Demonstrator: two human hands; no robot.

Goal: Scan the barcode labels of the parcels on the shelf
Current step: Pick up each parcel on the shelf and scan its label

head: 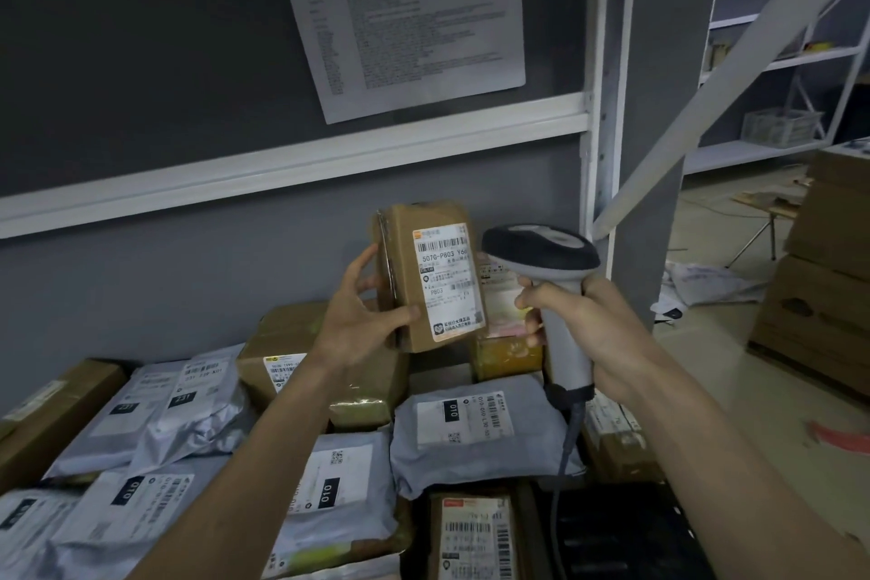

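Note:
My left hand [362, 316] grips a small brown cardboard parcel [402, 250] by its left side and holds it upright above the shelf. Its white barcode label [449, 280] faces me. My right hand [581, 320] grips the handle of a grey handheld barcode scanner [541, 254], whose dark head sits just right of the parcel, level with the label. A cable hangs from the scanner's base. Below lie several grey plastic mailer bags [471, 438] and brown boxes [292, 358] with labels facing up.
A white shelf beam [282, 165] runs above the parcels, with a white upright post [607, 108] at the right. A printed sheet [400, 14] hangs on the grey wall. Stacked cardboard boxes [824, 287] stand on the floor at right; more shelving [777, 61] stands behind.

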